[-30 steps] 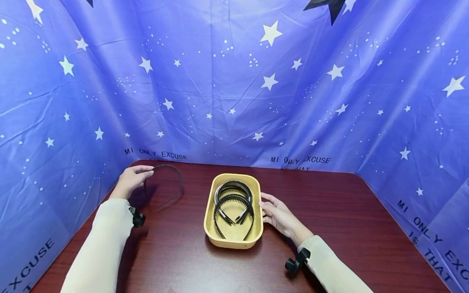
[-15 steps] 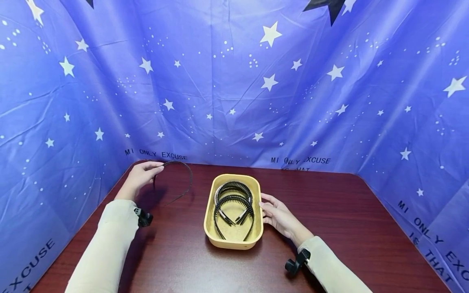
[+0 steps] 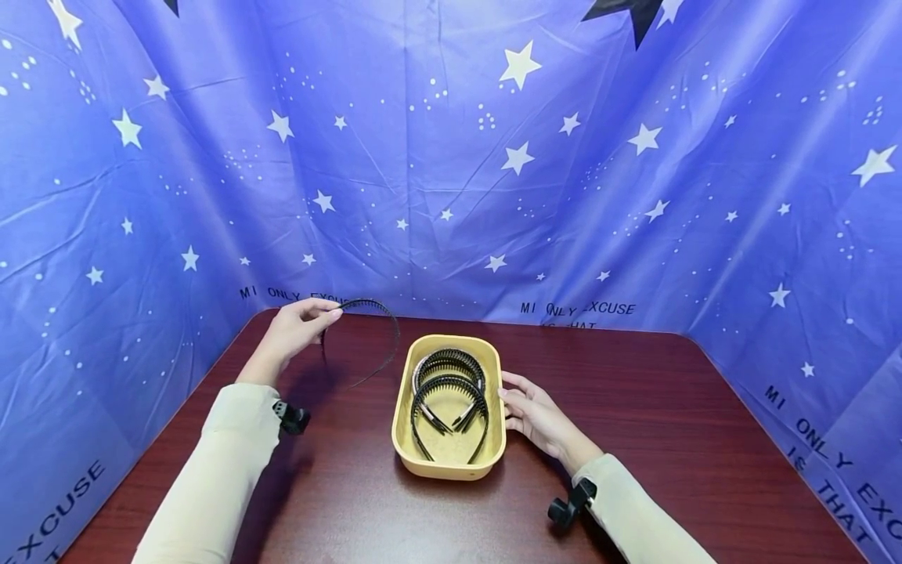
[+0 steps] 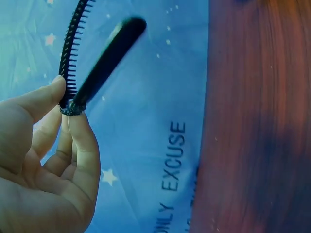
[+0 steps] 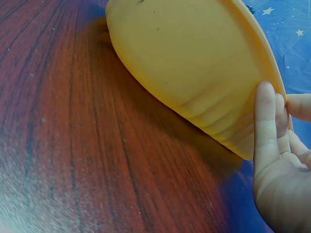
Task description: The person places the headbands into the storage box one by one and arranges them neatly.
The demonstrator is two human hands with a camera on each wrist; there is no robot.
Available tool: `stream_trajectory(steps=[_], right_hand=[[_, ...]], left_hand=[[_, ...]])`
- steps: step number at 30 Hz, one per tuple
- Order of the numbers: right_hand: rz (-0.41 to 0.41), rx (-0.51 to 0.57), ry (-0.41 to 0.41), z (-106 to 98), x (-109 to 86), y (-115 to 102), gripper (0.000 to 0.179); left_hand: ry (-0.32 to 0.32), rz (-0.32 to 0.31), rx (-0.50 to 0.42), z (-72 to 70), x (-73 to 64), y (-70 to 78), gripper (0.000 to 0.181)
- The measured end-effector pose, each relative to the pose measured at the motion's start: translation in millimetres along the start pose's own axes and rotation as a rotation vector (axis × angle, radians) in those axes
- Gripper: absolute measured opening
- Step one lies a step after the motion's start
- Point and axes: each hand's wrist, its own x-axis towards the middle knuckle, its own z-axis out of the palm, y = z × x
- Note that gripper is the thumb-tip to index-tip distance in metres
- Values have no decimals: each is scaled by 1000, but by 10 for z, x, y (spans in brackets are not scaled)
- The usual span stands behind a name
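In the head view my left hand [image 3: 299, 329] pinches a thin black toothed headband [image 3: 397, 329] above the left part of the table. Close up in the left wrist view, thumb and fingers hold the headband [image 4: 68, 68] on its band, comb teeth pointing inward, one arm crossing in front. A yellow rectangular box [image 3: 400, 439] stands mid-table with several black headbands [image 3: 451, 381] inside, some with silvery parts. My right hand [image 3: 539, 415] rests against the box's right side; in the right wrist view its extended fingers [image 5: 265, 121] touch the outer wall, one fingertip at the rim.
A dark red wood-grain table [image 3: 606, 376] lies beneath everything. Blue star-printed cloth [image 3: 451, 157] hangs behind and on both sides, meeting the table's back edge. Black camera mounts [image 3: 290, 417] sit on both wrists.
My left hand has moved right and slightly away from me, bringing the headband higher and closer to the yellow box. The right hand and box have stayed in place.
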Motion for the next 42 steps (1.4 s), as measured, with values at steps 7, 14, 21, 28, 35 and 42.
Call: stream_trajectory(steps=[7,14,21,28,35,42], right_hand=[[14,7,11,16,-9,-5,59],[11,3,26,7,-7,0,58],[9,5,23,15,-10,-8,58],[4,6,18,6,-3,3,58],[5,13,12,-2,0,13,60],[-7,10,9,-7,4,30,61]], left_hand=[[-19,31,-56,122,-15,145,46],[-23,42,-85,256,-40,214,42],[-6,48,-137,424,-94,237,40],[-29,64,-183,632,-176,265,37],[-65,65,-220,788,-252,264,35],[-73,102,-213,919,-324,260,31]])
